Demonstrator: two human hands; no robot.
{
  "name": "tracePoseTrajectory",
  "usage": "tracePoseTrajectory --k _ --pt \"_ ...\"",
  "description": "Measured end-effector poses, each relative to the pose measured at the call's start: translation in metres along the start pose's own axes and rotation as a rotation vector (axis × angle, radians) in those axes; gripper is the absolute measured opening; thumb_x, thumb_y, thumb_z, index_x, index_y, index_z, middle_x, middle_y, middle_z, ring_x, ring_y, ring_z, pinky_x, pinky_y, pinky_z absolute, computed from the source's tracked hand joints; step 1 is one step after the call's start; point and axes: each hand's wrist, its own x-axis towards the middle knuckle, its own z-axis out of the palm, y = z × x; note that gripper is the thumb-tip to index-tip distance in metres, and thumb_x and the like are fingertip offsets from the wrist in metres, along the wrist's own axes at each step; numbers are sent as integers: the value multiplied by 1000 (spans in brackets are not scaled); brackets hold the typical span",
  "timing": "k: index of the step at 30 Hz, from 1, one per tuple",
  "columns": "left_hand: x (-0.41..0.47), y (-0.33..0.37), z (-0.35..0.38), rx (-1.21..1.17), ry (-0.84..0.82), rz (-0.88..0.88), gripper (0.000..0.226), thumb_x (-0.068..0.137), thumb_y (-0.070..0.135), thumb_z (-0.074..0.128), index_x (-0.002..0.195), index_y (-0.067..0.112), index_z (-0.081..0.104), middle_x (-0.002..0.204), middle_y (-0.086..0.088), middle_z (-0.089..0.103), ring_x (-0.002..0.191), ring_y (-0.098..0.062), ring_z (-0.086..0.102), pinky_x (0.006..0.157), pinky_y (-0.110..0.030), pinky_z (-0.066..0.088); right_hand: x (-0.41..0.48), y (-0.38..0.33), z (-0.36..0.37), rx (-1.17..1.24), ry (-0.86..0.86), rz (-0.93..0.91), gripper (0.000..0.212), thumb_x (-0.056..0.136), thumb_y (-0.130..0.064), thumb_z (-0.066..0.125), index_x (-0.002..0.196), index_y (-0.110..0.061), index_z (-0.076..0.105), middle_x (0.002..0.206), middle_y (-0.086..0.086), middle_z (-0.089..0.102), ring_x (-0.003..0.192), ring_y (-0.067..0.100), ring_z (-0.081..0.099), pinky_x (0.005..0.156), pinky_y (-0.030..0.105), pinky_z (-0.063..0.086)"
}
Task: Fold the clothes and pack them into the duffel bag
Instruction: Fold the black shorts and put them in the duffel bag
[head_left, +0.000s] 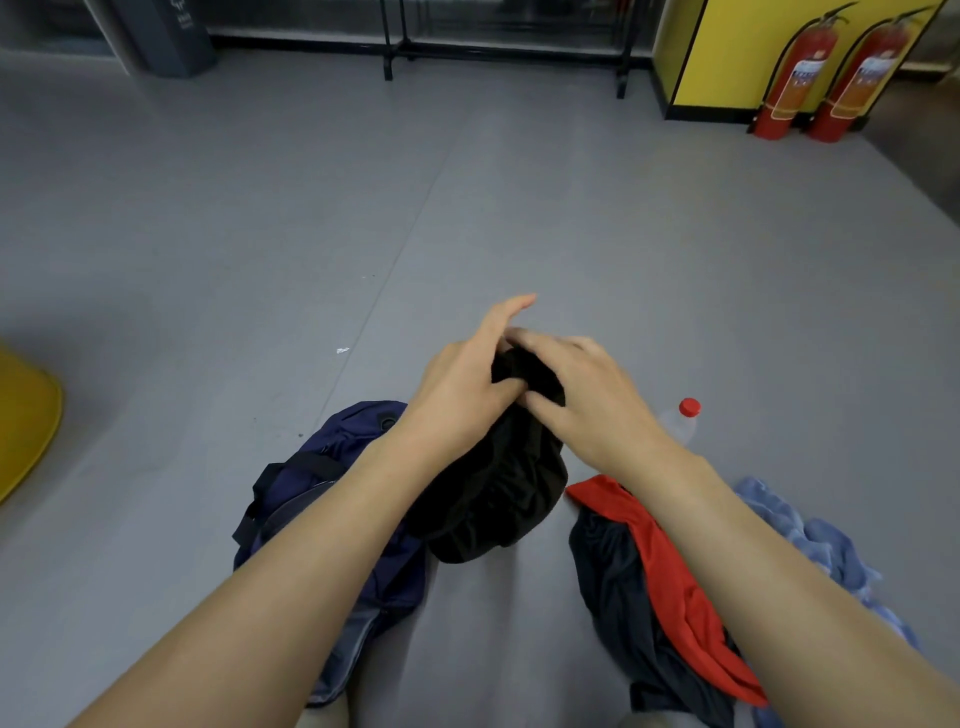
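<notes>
I hold the bunched black garment (498, 478) by its top, my left hand (462, 395) and right hand (587, 400) both pinching it between thumb and fingers. It hangs between the navy duffel bag (353, 426) on my left and the red garment (670, 561), dark grey garment (613, 582) and blue cloth (810, 540) heaped on the floor (467, 208) to my right.

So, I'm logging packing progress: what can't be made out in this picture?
All in the head view:
1. duffel bag interior: left forearm covers it.
2. black garment top: left hand and right hand cover it.
3. bottle: right wrist hides most.
4. fire extinguishers: labels blurred.
</notes>
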Motion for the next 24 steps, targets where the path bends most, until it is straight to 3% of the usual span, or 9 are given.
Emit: tracePoseTrajectory --k 2,6,8,10,12,14,16,19,24 --pt "-1 -2 -1 14 -8 15 79 86 11 58 143 56 28 93 11 65 89 -13 62 83 -30 49 -2 -2 -1 -39 32 12 41 93 -29 59 131 -39 49 119 -14 65 106 18 52 85 35 45" --pt "-4 -10 2 -150 60 -38 68 86 18 68 141 47 40 92 9 68 91 -11 65 87 -33 52 -6 -2 -1 -130 116 18 10 95 -34 59 105 -32 61 93 -15 65 90 18 55 71 36 42" --pt "-3 -18 2 -247 50 -113 53 81 33 77 129 37 54 96 5 70 93 -15 67 90 -38 55 -7 -4 0 -37 170 73 2 95 -31 60 95 -29 60 83 -14 62 84 18 56 69 36 41" --pt "-1 -27 -1 -334 -27 -177 44 74 46 79 111 27 66 99 -1 73 94 -22 70 92 -47 55 -7 -5 -4 181 254 157 8 94 -28 63 89 -27 57 76 -13 61 78 14 57 69 35 43" --pt "-1 -31 -3 -416 -81 -177 27 81 37 77 101 21 70 94 -1 75 90 -21 71 93 -47 56 -6 -6 -12 323 300 186 9 94 -27 65 88 -25 58 77 -11 63 77 11 59 71 33 46" --pt "-1 -27 -6 -471 -62 -136 6 91 17 72 96 19 69 86 4 73 81 -13 69 83 -36 56 -5 -5 -17 343 259 189 8 93 -28 65 89 -26 59 82 -9 65 83 13 62 77 38 50" --pt "0 -20 -6 -444 11 -85 12 91 14 70 91 26 68 82 6 69 71 -10 66 72 -31 54 -4 -5 -18 323 176 183 9 90 -29 67 94 -29 59 92 -12 66 95 11 62 85 43 51" --pt "2 -15 -4 -252 77 -26 8 84 31 66 89 37 66 85 13 66 64 -10 59 66 -33 50 -4 -9 -19 352 79 156 32 82 -42 71 112 -38 60 110 -22 65 108 0 60 96 37 50" --pt "-2 -10 -3 11 134 65 14 89 22 66 98 33 68 93 13 64 74 -6 56 73 -30 47 -5 -15 -23 76 131 85 30 90 -47 67 119 -39 65 115 -21 69 106 4 62 95 31 48"
